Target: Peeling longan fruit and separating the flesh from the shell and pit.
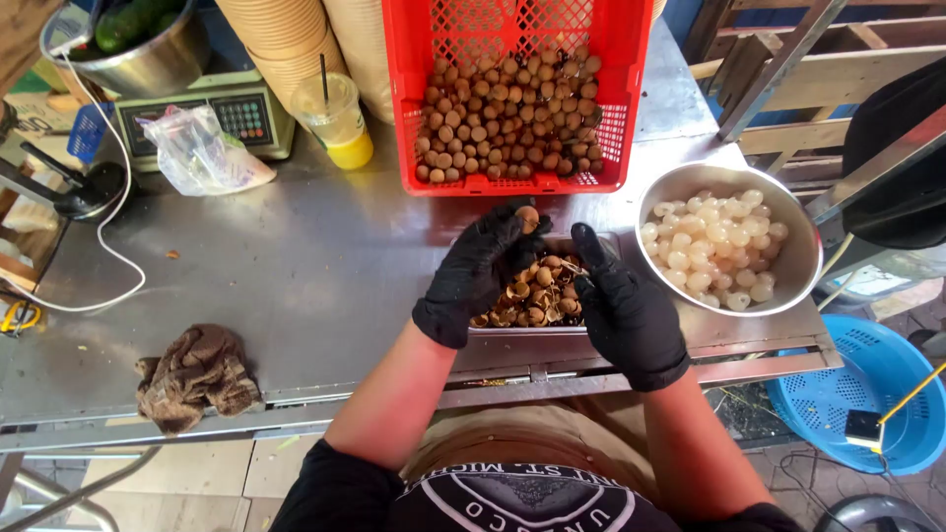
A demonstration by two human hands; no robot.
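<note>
My left hand, in a black glove, pinches one small brown round fruit at its fingertips, just below the red crate filled with many such unpeeled fruits. My right hand, also black-gloved, hovers beside it over a metal tray filled with brown shells; its fingers are curled and whether it holds anything is unclear. To the right, a steel bowl holds peeled whitish fruits.
On the steel table lie a brown rag, a plastic bag, a cup of yellow drink, a scale and a white cable. A blue basket sits on the floor at right. Stacked paper cups stand behind.
</note>
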